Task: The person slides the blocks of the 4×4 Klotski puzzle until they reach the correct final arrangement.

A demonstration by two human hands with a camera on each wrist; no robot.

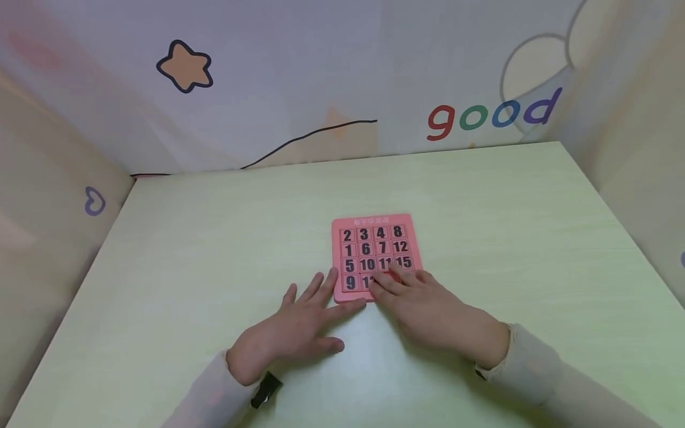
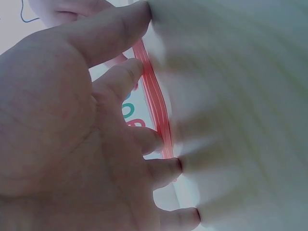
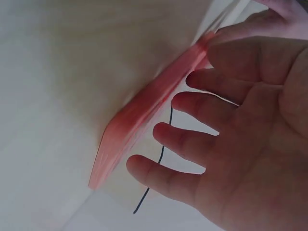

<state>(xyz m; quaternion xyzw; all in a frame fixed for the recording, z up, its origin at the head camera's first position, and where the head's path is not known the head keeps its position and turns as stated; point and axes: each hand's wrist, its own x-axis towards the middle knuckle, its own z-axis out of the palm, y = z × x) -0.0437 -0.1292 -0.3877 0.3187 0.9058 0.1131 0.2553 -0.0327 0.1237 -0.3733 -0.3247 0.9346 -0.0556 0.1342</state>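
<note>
A pink sliding number puzzle [image 1: 365, 249] lies flat on the pale green table, its black-numbered tiles facing up. My left hand [image 1: 297, 333] is spread, with the index fingertip at the near edge of the frame and another finger beside its left side. In the left wrist view the straight fingers [image 2: 118, 79] stand along the puzzle's red edge [image 2: 156, 108]. My right hand [image 1: 433, 312] reaches over the lower right corner, extended fingers hiding some bottom-row tiles. The right wrist view has its fingers [image 3: 192, 144] nearly straight above the puzzle [image 3: 132, 115].
The table [image 1: 225, 238] stretches out around the puzzle. Printed fabric walls close it in at the back and sides, with a star [image 1: 185, 66] and coloured letters [image 1: 495, 114] on the back one. A black strap piece [image 1: 266, 390] hangs at the left cuff.
</note>
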